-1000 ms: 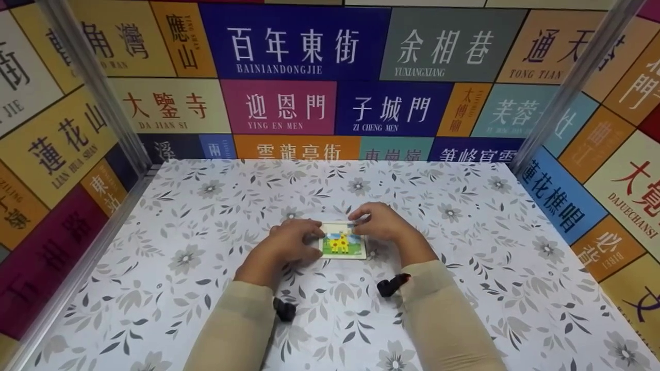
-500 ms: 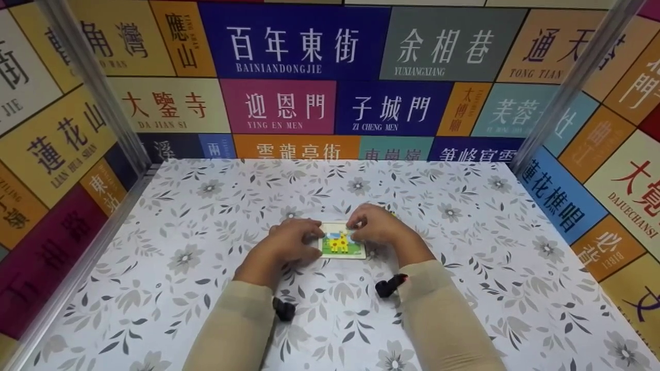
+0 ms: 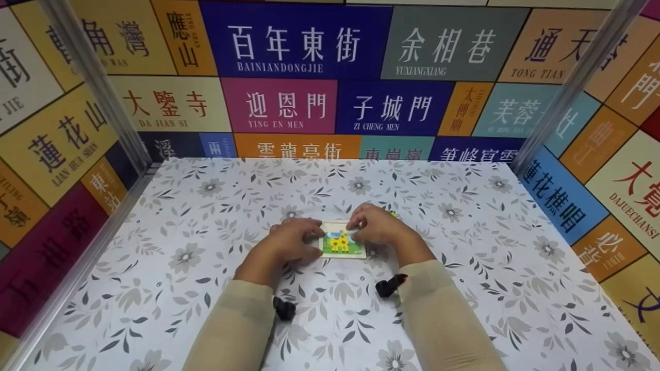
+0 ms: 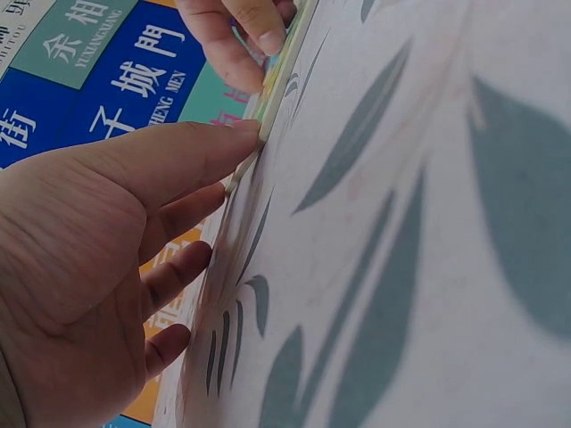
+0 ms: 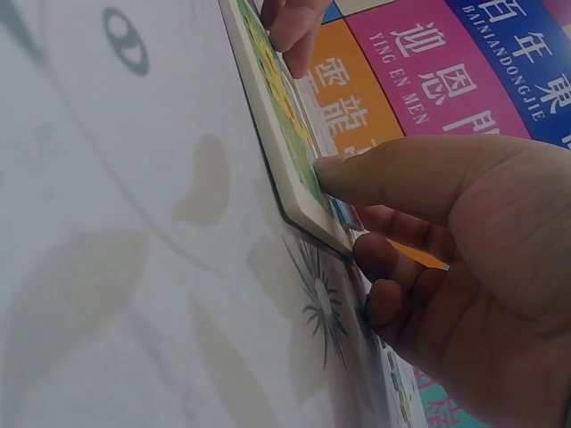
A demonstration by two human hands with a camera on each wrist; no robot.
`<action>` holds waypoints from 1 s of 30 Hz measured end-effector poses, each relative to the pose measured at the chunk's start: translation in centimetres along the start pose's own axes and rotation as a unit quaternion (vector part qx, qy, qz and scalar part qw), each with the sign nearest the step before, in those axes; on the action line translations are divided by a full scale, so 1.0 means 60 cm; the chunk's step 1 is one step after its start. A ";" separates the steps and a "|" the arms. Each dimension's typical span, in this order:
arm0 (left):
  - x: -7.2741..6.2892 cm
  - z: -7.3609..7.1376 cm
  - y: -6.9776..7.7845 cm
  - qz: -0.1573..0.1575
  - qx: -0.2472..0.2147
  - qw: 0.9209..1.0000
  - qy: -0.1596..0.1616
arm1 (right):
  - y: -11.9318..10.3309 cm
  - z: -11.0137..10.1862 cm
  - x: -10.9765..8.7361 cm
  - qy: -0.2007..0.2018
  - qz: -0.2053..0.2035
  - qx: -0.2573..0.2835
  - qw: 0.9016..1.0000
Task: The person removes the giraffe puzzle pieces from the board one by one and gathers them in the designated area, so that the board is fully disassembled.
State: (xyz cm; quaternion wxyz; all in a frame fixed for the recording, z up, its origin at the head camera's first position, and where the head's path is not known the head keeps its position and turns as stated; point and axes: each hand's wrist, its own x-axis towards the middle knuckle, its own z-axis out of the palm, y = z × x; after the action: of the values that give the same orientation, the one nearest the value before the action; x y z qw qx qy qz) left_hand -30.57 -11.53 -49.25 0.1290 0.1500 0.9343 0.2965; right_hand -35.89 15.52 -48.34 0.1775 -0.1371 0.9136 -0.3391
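A small jigsaw puzzle board (image 3: pixel 343 254) with a pale frame and a yellow giraffe picture lies flat on the cloth in the head view. My left hand (image 3: pixel 294 240) holds it by the left side, thumb at the near corner and the fingers toward the far one. Over the upper right part of the board is my right hand (image 3: pixel 379 225), thumb and fingers pinching. The right wrist view shows its thumb low over the picture and a small blue-edged puzzle piece (image 5: pixel 343 212) by the fingers, mostly hidden.
A bit of yellow (image 3: pixel 394 214) shows on the cloth just behind the right hand. White cloth with grey leaves and flowers (image 3: pixel 340 185) covers the table. Panels with large Chinese characters (image 3: pixel 294 41) stand along the back and sides, with clear corner strips.
The right hand has drawn slightly inward and nearer over the upper right of the board, uncovering the yellow bit behind it. The left hand and the board stay put.
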 end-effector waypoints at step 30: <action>-0.004 -0.001 0.003 -0.008 -0.020 1.000 -0.001 | 0.043 -0.055 -0.016 0.064 -0.015 0.067 0.996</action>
State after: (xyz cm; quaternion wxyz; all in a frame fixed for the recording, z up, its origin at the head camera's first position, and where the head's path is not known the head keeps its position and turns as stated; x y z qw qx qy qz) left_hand -30.31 -11.52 -49.04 0.1354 0.1402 0.9291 0.3142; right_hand -36.71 19.64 -47.50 0.1228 -0.1165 0.8960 -0.4106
